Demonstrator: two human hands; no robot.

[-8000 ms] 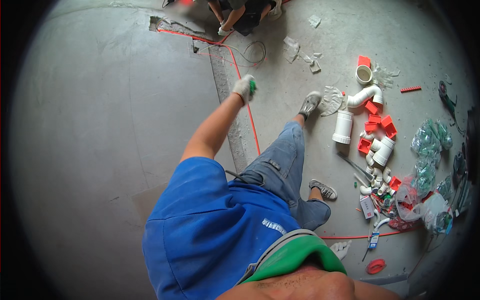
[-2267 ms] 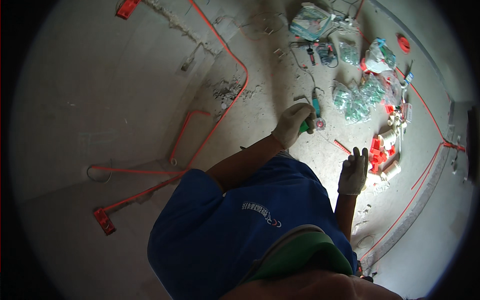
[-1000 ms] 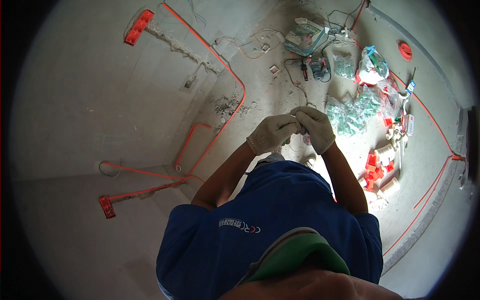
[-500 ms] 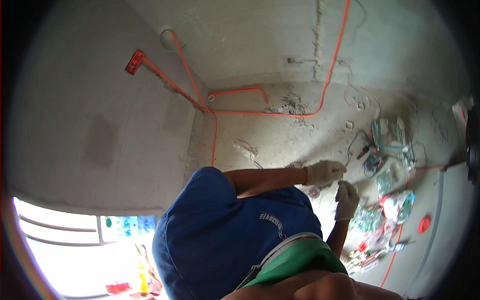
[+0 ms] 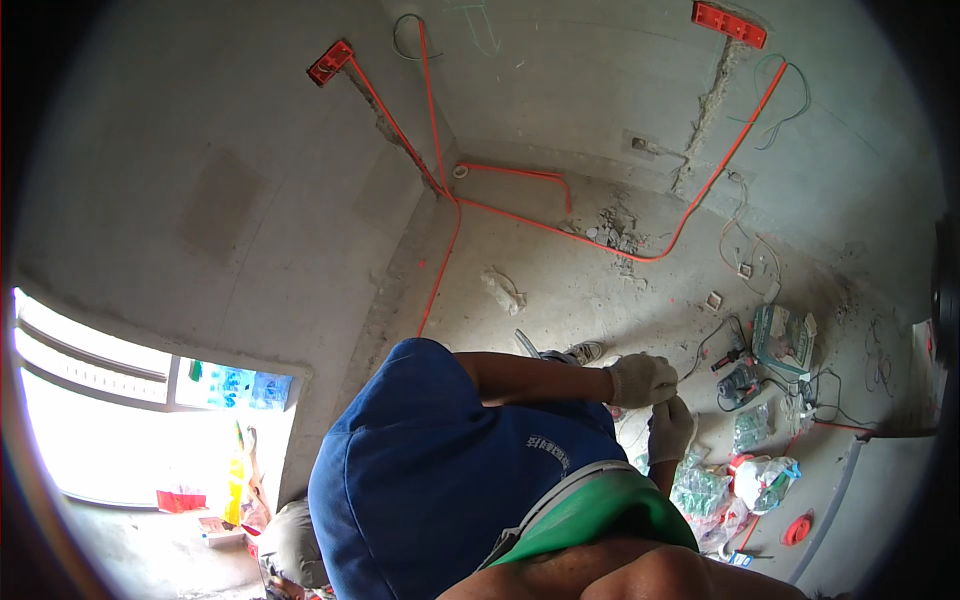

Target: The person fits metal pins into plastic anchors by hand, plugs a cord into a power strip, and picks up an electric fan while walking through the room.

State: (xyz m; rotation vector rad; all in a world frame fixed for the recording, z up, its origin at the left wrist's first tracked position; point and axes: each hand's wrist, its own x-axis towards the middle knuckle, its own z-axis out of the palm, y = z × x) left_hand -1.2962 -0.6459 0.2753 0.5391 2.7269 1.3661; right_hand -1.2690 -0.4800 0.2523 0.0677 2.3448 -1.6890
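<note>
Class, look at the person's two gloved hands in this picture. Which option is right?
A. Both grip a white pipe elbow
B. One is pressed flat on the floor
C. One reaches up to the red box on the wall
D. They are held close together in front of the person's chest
D: the left hand and the right hand, both in pale work gloves, are held together in front of the blue shirt, well above the floor.

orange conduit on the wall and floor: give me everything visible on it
The orange conduit is thin, looks like plastic tube, and is set in chased grooves in bare concrete. One run drops diagonally from a red box on the left wall to the corner, then crosses the floor toward the person. Another sags from a second red box down to floor rubble. A short loop lies beside the corner. Neither hand touches it.
</note>
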